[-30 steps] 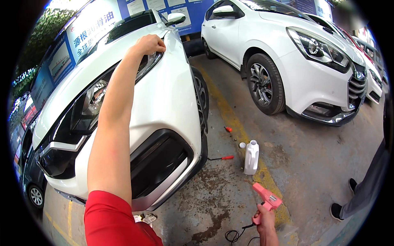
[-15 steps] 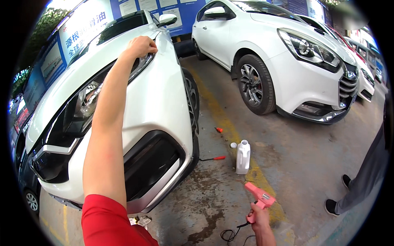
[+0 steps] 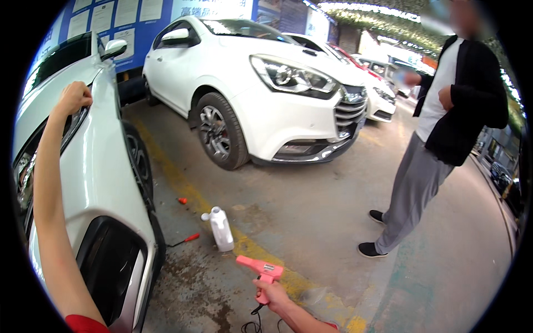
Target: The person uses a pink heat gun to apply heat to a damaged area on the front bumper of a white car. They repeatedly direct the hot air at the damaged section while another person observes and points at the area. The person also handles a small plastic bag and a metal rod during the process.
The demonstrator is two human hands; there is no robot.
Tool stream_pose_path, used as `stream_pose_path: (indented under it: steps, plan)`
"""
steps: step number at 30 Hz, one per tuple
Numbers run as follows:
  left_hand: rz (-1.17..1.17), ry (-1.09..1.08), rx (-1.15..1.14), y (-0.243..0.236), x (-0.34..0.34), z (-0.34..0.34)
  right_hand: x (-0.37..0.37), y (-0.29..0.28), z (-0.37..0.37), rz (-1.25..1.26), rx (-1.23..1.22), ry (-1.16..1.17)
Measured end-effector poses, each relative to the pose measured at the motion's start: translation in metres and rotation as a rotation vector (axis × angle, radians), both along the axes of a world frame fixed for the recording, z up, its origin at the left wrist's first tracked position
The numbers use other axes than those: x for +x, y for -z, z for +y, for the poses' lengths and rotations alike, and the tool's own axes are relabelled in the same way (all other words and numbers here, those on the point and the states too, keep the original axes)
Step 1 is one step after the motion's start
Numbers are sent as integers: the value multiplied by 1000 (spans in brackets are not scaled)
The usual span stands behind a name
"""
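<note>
My left hand, fingers curled, rests on the near white car at the outer end of its headlight. Whatever those fingers may pinch is hidden. Low in front of me, my right hand is wrapped round the handle of a pink plastic welding gun. Its nose points left, and a black cord trails from the grip. Just beyond the gun, a white jug with a handle stands uncapped on the floor, a white cap beside it.
A red-handled screwdriver and a small orange-red piece lie on the floor between the cars. Another white car is parked beyond. At the right stands a person in a black jacket and grey trousers.
My view has swung right, so the cars, jug and both hands sit farther left and the standing person shows almost whole. My left hand stays at the headlight, and the right still holds the gun.
</note>
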State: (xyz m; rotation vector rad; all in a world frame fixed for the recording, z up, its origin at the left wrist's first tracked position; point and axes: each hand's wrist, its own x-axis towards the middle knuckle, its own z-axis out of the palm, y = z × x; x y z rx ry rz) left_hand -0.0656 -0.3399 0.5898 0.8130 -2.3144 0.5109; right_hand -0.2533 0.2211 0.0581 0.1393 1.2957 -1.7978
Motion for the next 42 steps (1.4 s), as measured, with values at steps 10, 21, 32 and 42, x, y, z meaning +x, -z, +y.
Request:
stream_pose_path:
  steps: [10,21,32,42]
  plan:
    - [51,-64,50,-1,-3,18,-3,-1,2,-1,17,-33]
    - [53,-69,28,1,-2,15,-4,-2,1,-10,21,-28]
    - [10,-125,0,1,-5,6,-7,-1,6,27,-1,31]
    - [-232,-269,10,-7,-2,8,-17,-4,3,20,-34,150]
